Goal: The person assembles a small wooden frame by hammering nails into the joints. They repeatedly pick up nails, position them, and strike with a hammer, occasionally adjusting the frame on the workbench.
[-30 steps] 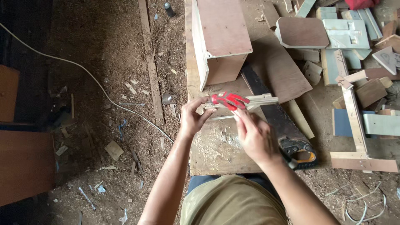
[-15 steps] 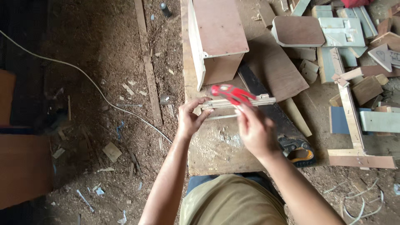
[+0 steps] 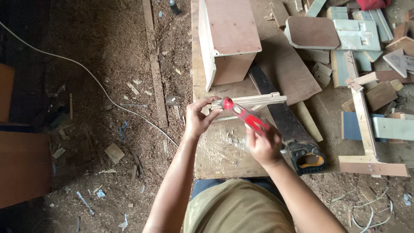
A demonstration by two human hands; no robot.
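**Surrounding items**

A plywood box [image 3: 228,41] stands on the surface [image 3: 224,159]. A handsaw [image 3: 289,125] lies beside it. A white cable [image 3: 86,73] crosses the sawdust-covered floor [image 3: 86,151]. Wood offcuts [image 3: 371,64] are piled on the right.

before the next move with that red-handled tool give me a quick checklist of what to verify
1. Right hand grips the red-handled tool: ok.
2. Left hand pinches the end of the thin wood strip: ok.
3. Tool's working end visible: cannot tell.
4. Handsaw clear of the right hand: not ok, it lies just beside it.
5. Wooden box apart from both hands: ok.
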